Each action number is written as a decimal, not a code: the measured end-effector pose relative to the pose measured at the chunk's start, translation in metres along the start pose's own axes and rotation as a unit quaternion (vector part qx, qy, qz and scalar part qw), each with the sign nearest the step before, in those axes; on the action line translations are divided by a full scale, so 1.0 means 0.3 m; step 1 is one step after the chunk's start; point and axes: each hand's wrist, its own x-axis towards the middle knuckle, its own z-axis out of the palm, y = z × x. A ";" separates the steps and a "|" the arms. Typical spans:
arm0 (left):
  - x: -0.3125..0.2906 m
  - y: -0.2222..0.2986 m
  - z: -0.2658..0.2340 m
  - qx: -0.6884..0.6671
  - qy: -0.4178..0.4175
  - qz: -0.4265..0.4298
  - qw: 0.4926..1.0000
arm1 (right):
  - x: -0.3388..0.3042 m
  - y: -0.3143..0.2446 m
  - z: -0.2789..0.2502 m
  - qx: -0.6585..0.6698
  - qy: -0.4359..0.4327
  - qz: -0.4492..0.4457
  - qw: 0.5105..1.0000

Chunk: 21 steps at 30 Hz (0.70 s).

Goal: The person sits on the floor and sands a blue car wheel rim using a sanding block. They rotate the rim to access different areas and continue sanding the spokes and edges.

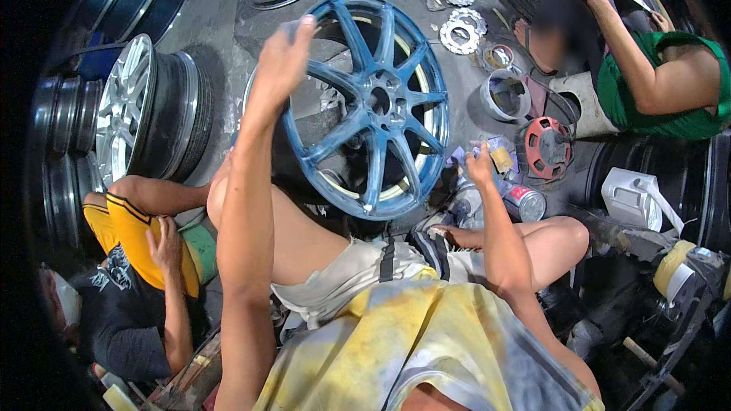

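A blue multi-spoke wheel rim (378, 135) with whitish smears stands tilted in front of my legs. At its upper left edge is my left hand (285, 57), smeared by motion; a greyish patch shows at its fingers, too blurred to name. My right hand (480, 165) is lower right of the rim, fingers drawn together beside purple and yellow scraps and a small yellowish block (502, 159). What sits between those fingers is hidden. Just below that hand a silver can (525, 202) lies on its side.
A silver wheel (122, 106) and stacked dark rims stand left. On the right are a bucket (505, 95), a red reel (545, 148) and a white jug (632, 198). Toothed discs (461, 30) lie beyond. Seated people flank me, one in green (662, 84), one in yellow shorts (133, 232).
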 end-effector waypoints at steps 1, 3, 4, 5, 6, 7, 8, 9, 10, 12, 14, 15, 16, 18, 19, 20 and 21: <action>0.021 -0.043 -0.016 -0.012 -0.001 -0.019 1.000 | -0.011 -0.020 0.007 0.003 -0.027 0.014 1.000; 0.038 -0.107 -0.019 -0.034 0.011 -0.004 0.999 | -0.030 -0.077 0.021 0.010 -0.081 0.043 0.996; 0.047 -0.129 -0.024 -0.030 0.013 0.004 0.999 | -0.057 -0.137 0.020 -0.009 -0.052 0.033 0.998; 0.052 -0.151 -0.032 -0.026 0.016 0.011 0.999 | -0.065 -0.173 0.025 -0.008 -0.071 0.050 0.996; 0.052 -0.140 -0.023 -0.051 0.017 0.014 0.998 | -0.061 -0.190 0.021 -0.012 -0.085 0.068 0.994; 0.052 -0.129 -0.013 -0.057 0.016 0.026 0.998 | -0.051 -0.211 0.009 -0.017 -0.101 0.085 0.991; 0.053 -0.117 -0.004 -0.061 0.015 0.038 0.997 | -0.037 -0.232 -0.007 0.006 -0.155 0.133 0.979; 0.052 -0.106 0.006 -0.068 0.017 0.051 0.996 | -0.041 -0.249 -0.022 0.009 -0.166 0.140 0.976; 0.051 -0.088 0.027 -0.078 0.020 0.064 0.995 | -0.052 -0.258 -0.033 0.012 -0.176 0.149 0.973; 0.051 -0.044 0.031 -0.032 0.003 0.061 0.998 | -0.082 -0.277 -0.045 -0.010 -0.175 0.149 0.973; 0.065 -0.045 0.025 -0.011 -0.015 0.046 0.999 | -0.110 -0.298 -0.046 -0.061 -0.154 0.131 0.977; 0.082 -0.053 0.028 -0.020 -0.012 0.057 0.998 | -0.106 -0.287 -0.044 -0.060 -0.171 0.144 0.973; 0.103 -0.055 0.039 -0.027 -0.012 0.070 0.997 | -0.094 -0.251 -0.029 -0.057 -0.186 0.159 0.968; 0.120 -0.050 0.056 -0.019 -0.022 0.088 0.996 | -0.100 -0.182 0.011 -0.058 -0.192 0.167 0.965; 0.128 -0.048 0.057 -0.017 -0.030 0.093 0.995 | -0.110 -0.163 0.026 -0.063 -0.184 0.157 0.968; 0.144 -0.050 0.060 -0.014 -0.038 0.099 0.994 | -0.118 -0.142 0.034 -0.067 -0.176 0.147 0.971; 0.161 -0.060 0.062 -0.010 -0.046 0.103 0.994 | -0.129 -0.139 0.039 -0.068 -0.172 0.133 0.974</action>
